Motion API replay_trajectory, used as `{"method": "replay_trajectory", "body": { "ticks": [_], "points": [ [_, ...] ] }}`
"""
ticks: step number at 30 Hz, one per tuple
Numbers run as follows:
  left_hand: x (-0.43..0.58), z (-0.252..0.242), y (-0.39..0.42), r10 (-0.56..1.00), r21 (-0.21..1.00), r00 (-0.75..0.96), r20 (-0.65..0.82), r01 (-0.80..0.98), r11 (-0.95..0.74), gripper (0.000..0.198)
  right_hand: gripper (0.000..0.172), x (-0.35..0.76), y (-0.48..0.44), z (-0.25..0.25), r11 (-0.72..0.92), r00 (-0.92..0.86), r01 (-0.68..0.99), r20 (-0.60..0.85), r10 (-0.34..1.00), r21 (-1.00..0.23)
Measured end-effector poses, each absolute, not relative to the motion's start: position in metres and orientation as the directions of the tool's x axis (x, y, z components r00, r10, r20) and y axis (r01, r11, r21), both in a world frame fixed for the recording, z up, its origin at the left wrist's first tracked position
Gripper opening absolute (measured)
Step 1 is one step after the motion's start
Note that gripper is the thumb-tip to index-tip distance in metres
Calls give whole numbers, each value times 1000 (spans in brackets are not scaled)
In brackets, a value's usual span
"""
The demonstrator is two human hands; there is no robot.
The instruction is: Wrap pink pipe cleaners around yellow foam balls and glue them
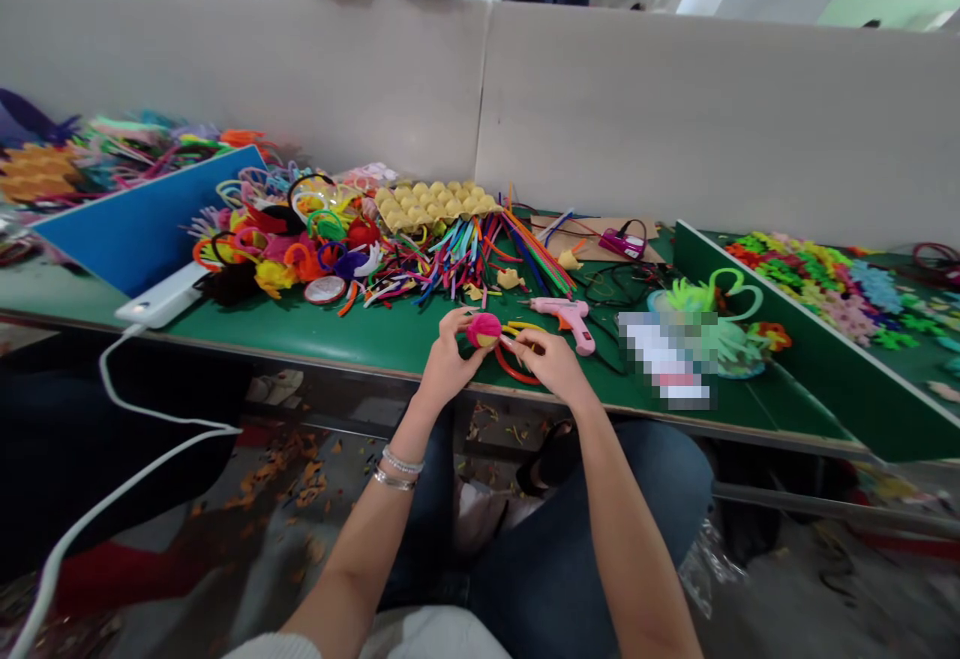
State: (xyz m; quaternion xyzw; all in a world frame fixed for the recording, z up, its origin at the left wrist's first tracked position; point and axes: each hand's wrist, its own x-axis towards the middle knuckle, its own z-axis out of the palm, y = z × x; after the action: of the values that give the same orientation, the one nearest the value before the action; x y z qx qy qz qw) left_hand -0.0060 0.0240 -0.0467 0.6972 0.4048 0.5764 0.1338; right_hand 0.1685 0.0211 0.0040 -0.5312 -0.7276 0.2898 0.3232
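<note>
My left hand (448, 361) is closed around a small round piece (484, 329), fuzzy bright pink like wound pipe cleaner, with a pale yellow part along its lower side. At the right edge of that piece, the fingertips of my right hand (546, 359) are pinched together against it. A red-orange pipe cleaner loop (510, 371) hangs just under the hands, partly covered by my right fingers. Yellow pipe cleaners (525, 326) show behind my right hand. Just beyond lies a pink glue gun (566, 315) on the green table (405, 344).
A yellow egg carton (435, 205) and many loose pipe cleaners (457, 254) lie toward the back. Finished fuzzy pieces (292, 239) are heaped at left beside a white power strip (161, 299). Green and blue dividers flank the space; cut cups (510, 279) lie nearby.
</note>
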Motion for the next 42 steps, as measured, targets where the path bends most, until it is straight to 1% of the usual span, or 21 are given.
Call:
{"method": "replay_trajectory", "body": {
  "ticks": [7, 13, 16, 21, 26, 34, 38, 42],
  "points": [
    [-5, -45, 26, 769, 731, -15, 639, 325, -600, 58, 40, 163, 19, 8, 292, -233, 634, 183, 955, -716],
    [-7, -41, 25, 833, 787, 8, 554, 323, -526, 67, 41, 159, 18, 9, 295, -235, 681, 182, 955, -670],
    [-7, -41, 25, 844, 793, 7, 536, 339, -506, 68, 41, 158, 18, 10, 290, -223, 684, 187, 957, -670],
    [-7, -37, 22, 836, 780, 1, 548, 360, -512, 66, 39, 159, 18, 11, 279, -208, 700, 185, 960, -658],
    [-8, -34, 20, 850, 792, -7, 527, 367, -488, 70, 39, 159, 17, 11, 287, -205, 706, 200, 958, -648],
    [-7, -38, 27, 883, 877, -63, 464, 169, -449, 74, 42, 157, 19, 8, 308, -184, 714, 256, 949, -628],
    [-7, -37, 27, 902, 901, -81, 424, 138, -411, 72, 43, 156, 19, 6, 315, -178, 711, 272, 946, -629],
    [-8, -35, 26, 907, 908, -80, 412, 121, -402, 70, 43, 157, 20, 6, 314, -161, 684, 284, 945, -658]
  ]
}}
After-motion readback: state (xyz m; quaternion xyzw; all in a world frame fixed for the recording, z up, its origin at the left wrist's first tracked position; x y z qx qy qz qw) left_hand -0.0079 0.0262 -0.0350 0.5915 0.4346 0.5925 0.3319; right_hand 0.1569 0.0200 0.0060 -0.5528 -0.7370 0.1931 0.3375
